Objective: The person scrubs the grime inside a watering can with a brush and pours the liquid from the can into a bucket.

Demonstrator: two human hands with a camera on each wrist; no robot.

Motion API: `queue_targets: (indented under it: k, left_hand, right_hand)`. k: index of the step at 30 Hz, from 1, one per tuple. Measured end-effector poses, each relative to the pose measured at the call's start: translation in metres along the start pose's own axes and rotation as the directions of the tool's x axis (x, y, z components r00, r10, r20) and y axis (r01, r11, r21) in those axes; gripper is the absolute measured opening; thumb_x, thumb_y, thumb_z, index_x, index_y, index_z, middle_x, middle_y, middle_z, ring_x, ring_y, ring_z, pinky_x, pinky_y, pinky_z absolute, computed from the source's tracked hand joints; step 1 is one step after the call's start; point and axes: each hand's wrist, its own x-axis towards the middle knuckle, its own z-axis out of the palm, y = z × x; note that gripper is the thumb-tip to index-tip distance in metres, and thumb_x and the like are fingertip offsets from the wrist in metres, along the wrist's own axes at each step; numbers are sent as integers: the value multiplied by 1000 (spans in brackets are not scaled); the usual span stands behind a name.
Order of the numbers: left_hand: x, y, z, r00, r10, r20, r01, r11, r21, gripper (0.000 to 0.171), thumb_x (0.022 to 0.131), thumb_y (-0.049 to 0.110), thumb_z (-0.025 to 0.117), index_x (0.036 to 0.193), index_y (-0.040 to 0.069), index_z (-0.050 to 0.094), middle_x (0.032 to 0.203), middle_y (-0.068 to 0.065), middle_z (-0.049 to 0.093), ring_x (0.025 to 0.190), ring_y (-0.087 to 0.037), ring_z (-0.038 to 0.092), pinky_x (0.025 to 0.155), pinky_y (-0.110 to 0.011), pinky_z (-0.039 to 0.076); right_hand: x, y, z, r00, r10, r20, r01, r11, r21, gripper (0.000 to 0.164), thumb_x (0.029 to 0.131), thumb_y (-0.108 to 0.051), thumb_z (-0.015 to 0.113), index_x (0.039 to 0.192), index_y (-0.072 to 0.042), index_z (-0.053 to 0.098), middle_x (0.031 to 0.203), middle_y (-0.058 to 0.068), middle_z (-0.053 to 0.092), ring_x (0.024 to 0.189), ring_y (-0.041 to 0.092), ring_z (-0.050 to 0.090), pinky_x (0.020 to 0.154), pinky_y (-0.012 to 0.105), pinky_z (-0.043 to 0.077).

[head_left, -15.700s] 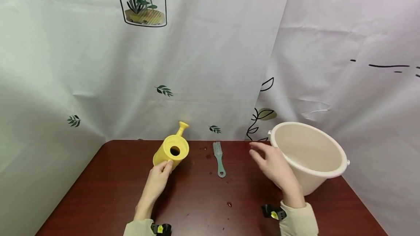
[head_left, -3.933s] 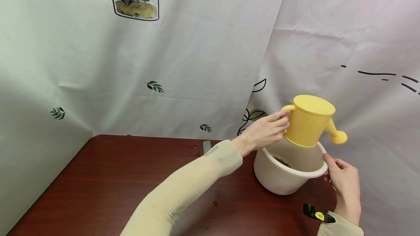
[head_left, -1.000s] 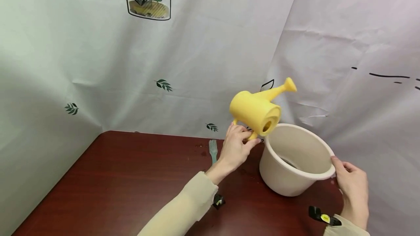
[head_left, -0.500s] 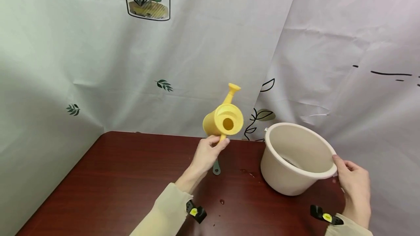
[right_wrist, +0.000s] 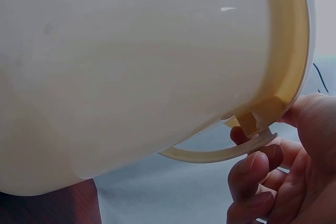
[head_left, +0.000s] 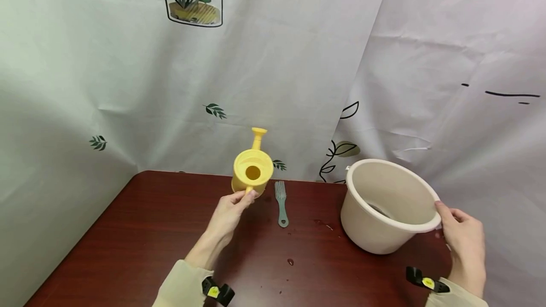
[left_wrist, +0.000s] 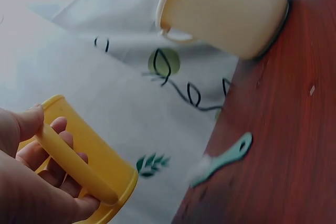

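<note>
My left hand [head_left: 228, 212] grips the handle of a yellow watering can [head_left: 251, 161], fingers curled round it in the left wrist view. The can hangs above the table's back part, its top hole facing me and its spout pointing away. With thumb at the rim, my right hand [head_left: 465, 236] holds the right side of a cream bucket [head_left: 375, 236]. In the right wrist view, fingers lie under the rim by the bucket's handle [right_wrist: 210, 156]. Something dark shows at the bucket's bottom; the near wall hides most of it.
A teal brush-like fork [head_left: 282, 207] lies between can and bucket, bristles or tines toward the back. Small wet drops [head_left: 290, 262] dot the dark red table [head_left: 141, 231]. A white printed curtain [head_left: 277, 60] hangs right behind the table's back edge.
My left hand tipped the watering can over the bucket, then turned it upright and carried it left. My right hand moved onto the bucket's right rim. Fresh drops lie left of the bucket.
</note>
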Motion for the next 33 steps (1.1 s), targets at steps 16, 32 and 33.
queue_targets:
  k: [16, 32, 33]
  left_hand:
    - [-16, -21, -73, 989, -133, -59, 130, 990, -45, 38, 99, 28, 58, 114, -6, 65, 100, -7, 62, 100, -22, 55, 94, -31, 35]
    - [-26, -37, -123, 990, -143, -20, 142, 989, -44, 43, 101, 34, 53, 112, -6, 64, 99, -2, 61, 92, -15, 54, 83, -24, 40]
    - [-26, -37, -124, 989, -145, -18, 144, 989, -44, 43, 101, 34, 53, 111, -6, 64, 100, -2, 61, 93, -14, 53, 83, -24, 40]
  right_hand:
    - [0, -1, 1, 1000, -2, -5, 2, 1000, -23, 52, 91, -60, 54, 89, -10, 68, 54, 1, 58, 50, 17, 56, 53, 32, 41]
    - [2, 2, 2, 1000, 3, -8, -3, 1000, -8, 56, 91, -59, 54, 97, -5, 66, 55, -1, 57, 49, 17, 57, 51, 31, 43]
    - [2, 2, 2, 1000, 4, -8, -4, 1000, -6, 56, 91, -59, 54, 98, -5, 66, 55, -1, 57, 49, 17, 57, 50, 31, 43]
